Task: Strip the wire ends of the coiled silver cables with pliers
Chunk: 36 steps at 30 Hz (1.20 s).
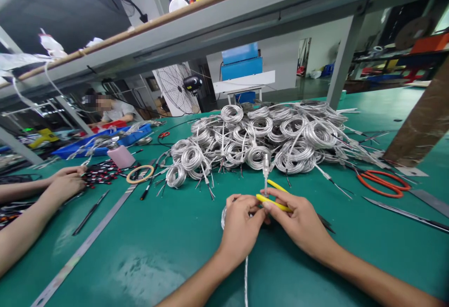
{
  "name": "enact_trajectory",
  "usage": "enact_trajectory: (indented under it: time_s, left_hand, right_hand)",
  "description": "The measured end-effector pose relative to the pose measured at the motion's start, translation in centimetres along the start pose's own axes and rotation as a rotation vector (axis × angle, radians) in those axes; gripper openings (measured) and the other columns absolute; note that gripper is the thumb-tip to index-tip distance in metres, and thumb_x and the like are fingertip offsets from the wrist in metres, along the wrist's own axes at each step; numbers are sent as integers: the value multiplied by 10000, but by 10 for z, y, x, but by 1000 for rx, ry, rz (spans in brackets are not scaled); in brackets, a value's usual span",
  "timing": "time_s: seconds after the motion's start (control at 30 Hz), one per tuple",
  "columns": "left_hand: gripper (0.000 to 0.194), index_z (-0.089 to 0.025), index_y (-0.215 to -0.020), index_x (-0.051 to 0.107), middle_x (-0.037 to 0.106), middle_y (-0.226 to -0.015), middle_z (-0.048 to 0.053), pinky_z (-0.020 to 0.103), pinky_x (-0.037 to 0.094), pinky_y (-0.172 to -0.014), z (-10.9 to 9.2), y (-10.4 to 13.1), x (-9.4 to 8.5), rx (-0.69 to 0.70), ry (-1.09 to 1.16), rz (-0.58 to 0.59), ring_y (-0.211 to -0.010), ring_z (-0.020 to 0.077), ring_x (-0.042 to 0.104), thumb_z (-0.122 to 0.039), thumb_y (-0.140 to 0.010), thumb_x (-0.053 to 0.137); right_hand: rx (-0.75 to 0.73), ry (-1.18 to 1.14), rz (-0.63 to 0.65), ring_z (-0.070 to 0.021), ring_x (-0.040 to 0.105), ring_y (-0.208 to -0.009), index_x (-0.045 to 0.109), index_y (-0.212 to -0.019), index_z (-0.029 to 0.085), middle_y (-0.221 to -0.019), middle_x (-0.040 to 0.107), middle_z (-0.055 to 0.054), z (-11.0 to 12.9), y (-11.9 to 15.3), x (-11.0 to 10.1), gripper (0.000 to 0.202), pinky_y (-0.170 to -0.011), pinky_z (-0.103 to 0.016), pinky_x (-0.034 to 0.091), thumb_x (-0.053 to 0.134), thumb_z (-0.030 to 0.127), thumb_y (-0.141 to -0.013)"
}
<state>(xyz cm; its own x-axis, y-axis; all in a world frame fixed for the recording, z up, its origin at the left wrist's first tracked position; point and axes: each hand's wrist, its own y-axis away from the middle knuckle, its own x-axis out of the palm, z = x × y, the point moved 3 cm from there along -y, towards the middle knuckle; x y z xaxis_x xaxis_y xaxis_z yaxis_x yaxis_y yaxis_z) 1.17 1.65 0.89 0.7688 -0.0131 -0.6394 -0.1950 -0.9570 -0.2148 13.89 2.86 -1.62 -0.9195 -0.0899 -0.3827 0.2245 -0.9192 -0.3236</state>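
Observation:
My left hand (242,225) is closed on a clear-jacketed silver USB cable (246,279), with part of its coil showing beside the fingers. The cable's USB plug (265,166) stands upright just above my fingertips. My right hand (298,213) is closed around yellow-handled pliers (275,203), whose dark pointed tips stick out to the right behind the hand. Its thumb and fingertips meet the left hand's at the base of the plug; what exactly they pinch there is hidden. A large pile of coiled silver cables (259,127) lies just beyond both hands.
Orange-handled scissors (384,183) and a pointed metal tool (403,213) lie at right. Leftward are a steel ruler (87,241), a tape roll (140,174), a pink bottle (121,155) and a blue tray (84,143). A co-worker's hands (68,183) handle dark wires. A shelf crosses overhead.

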Motion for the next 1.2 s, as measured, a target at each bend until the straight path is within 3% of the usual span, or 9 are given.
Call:
enact_trajectory:
  time_s: [0.13, 0.27, 0.33, 0.5, 0.73, 0.87, 0.93, 1.07, 1.2]
  left_hand:
    - [216, -222, -582, 598, 658, -660, -63, 352, 224, -908, -2, 1, 1, 8, -30, 13, -866, 152, 547, -234, -782, 518]
    - [184, -236, -631, 638, 659, -858, -16, 359, 267, -886, 2, 3, -1, -43, -115, -82, -1049, 189, 458, -253, -778, 527]
    - [203, -223, -616, 643, 634, -950, 13, 362, 286, -877, 4, 3, -1, -67, -147, -121, -1077, 198, 433, -210, -775, 517]
    - [224, -214, -572, 630, 634, -883, 15, 366, 311, -866, 4, 3, -1, -58, -158, -125, -1029, 189, 461, -167, -764, 526]
    - [187, -250, -671, 655, 632, -923, 1, 394, 314, -873, 0, 9, 0, 67, -245, -137, -1077, 211, 432, -285, -802, 525]
    - [193, -218, -775, 617, 632, -959, 4, 413, 271, -915, -3, 9, 1, 173, -309, -133, -1162, 219, 357, -190, -843, 438]
    - [219, -204, -806, 587, 641, -881, 6, 399, 279, -902, -2, 8, 1, 178, -291, -119, -1127, 199, 396, -144, -857, 382]
    - [262, -195, -691, 542, 624, -824, -18, 356, 292, -880, 1, 3, -1, 139, -176, -23, -910, 144, 514, -168, -870, 352]
    - [312, -188, -612, 507, 595, -690, -33, 339, 271, -900, 2, 0, -5, 109, -88, 64, -773, 121, 525, -213, -874, 338]
  right_hand:
    - [-11, 50, -79, -203, 585, -780, 659, -846, 187, -684, 624, -22, 0, -6, -6, 326, -728, -284, 443, 437, 425, -839]
    - [-10, 50, -55, -160, 556, -637, 631, -1014, 194, -735, 620, -22, 1, -2, -7, 355, -578, -246, 435, 433, 432, -839]
    - [-31, 100, -1, -131, 486, -515, 553, -1147, 183, -624, 565, 2, 3, 2, -4, 408, -476, -228, 384, 427, 423, -842]
    - [-74, 210, 30, -109, 398, -449, 482, -1203, 164, -516, 440, 48, 8, 5, -1, 427, -427, -212, 303, 434, 388, -843]
    - [-3, 51, -70, -173, 555, -673, 644, -767, 163, -686, 610, -30, 2, -10, -10, 366, -638, -248, 428, 418, 441, -842]
    - [12, -44, -63, -198, 564, -780, 651, -880, 163, -742, 619, -37, 1, -10, -11, 354, -700, -269, 437, 435, 439, -838]
    - [36, -66, -56, -189, 563, -753, 636, -969, 167, -778, 619, -40, 1, -8, -10, 360, -658, -262, 440, 451, 442, -829]
    - [86, 10, 18, -141, 494, -535, 546, -1127, 171, -594, 532, 9, 2, -3, -3, 421, -497, -232, 388, 455, 447, -822]
    - [64, -4, 76, -130, 484, -559, 491, -1155, 155, -607, 498, 22, 3, -1, 1, 420, -530, -227, 389, 447, 420, -832]
